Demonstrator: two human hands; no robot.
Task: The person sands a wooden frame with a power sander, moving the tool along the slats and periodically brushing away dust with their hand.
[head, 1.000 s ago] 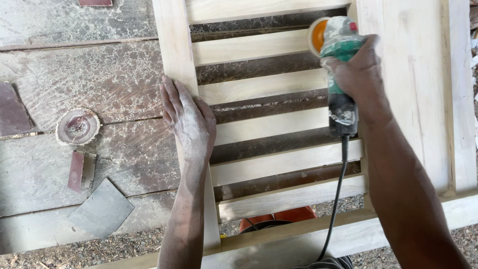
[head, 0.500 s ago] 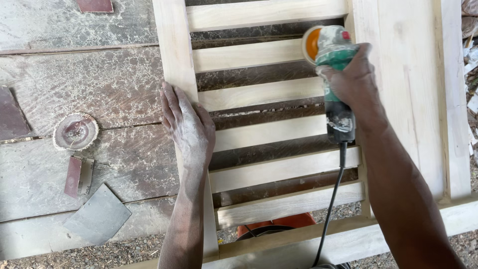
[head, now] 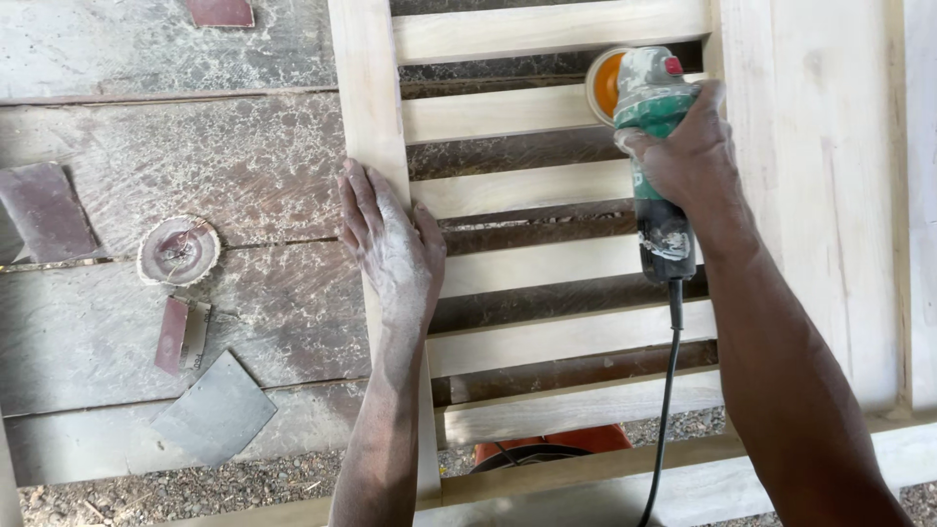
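Head view: the right hand is wrapped tight around a green angle sander at upper centre-right of the frame, its orange disc meeting a pale slat. The left hand, fingers flat and spread, presses the slatted frame's upright rail at centre. The sander looks rigid, dusty and likely slippery, best gripped round its barrel; its cord trails down.

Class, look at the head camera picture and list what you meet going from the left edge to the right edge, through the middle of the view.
Dark sandpaper sheet → round worn sanding disc → left hand flat on the frame's upright rail → pale wooden slats → green sander gripped by the right hand → wide pale board.
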